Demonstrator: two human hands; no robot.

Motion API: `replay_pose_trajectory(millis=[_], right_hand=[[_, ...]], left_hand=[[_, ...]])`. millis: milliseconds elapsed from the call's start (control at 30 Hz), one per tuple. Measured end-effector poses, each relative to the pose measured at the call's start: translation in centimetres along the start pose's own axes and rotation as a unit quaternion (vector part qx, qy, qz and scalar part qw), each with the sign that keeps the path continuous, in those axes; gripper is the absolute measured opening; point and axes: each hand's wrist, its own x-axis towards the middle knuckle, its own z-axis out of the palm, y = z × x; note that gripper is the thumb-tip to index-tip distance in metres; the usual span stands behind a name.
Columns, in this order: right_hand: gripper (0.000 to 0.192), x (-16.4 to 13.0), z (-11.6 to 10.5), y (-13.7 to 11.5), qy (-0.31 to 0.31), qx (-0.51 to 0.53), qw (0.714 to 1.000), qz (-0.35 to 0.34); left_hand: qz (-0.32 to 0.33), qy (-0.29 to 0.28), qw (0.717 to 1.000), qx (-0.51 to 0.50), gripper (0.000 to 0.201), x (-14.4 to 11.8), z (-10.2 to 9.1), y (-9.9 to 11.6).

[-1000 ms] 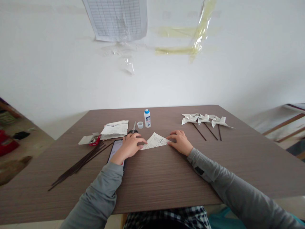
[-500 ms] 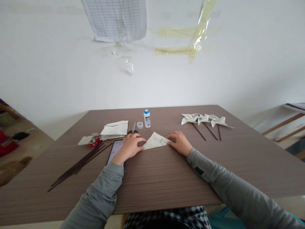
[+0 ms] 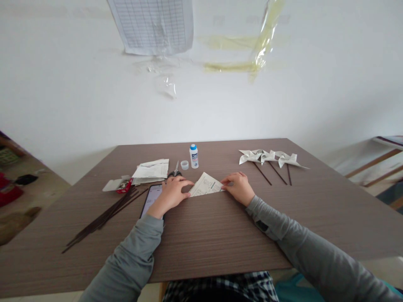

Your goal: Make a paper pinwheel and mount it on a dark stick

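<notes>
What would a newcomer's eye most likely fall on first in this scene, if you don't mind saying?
Probably the two hands at the table's middle: the left hand and right hand press flat on a printed paper folded into a triangle. Next, the white paper pinwheels on dark sticks at the far right, and the bundle of dark sticks fanned out at the left.

You face a plain white wall bearing a gridded sheet and yellowed tape strips, behind a brown wood-grain table, with a wooden frame at far right.
</notes>
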Motion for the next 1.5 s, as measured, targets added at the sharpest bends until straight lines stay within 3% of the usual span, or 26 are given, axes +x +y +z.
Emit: replay_pose_trajectory(millis=[600, 833, 1067, 1500], right_hand=[[0.026, 0.0, -0.2, -0.4, -0.011, -0.001, 1.0, 0.013], [0.031, 0.2, 0.0, 0.1, -0.001, 0.004, 1.0, 0.006], [0.03, 0.4, 0.4, 1.0, 0.012, 0.021, 0.999, -0.034], [0.02, 0.3, 0.2, 0.7, 0.012, 0.009, 0.998, -0.055]], left_hand=[[-0.021, -0.006, 1.0, -0.002, 0.051, -0.4, -0.9, 1.3], [-0.029, -0.006, 1.0, -0.009, 0.061, -0.6, -1.1, 1.8], [-0.031, -0.01, 0.999, -0.009, 0.045, -0.6, -1.4, 1.9], [-0.027, 0.0, 1.0, 0.001, 0.038, -0.7, -1.1, 1.7]])
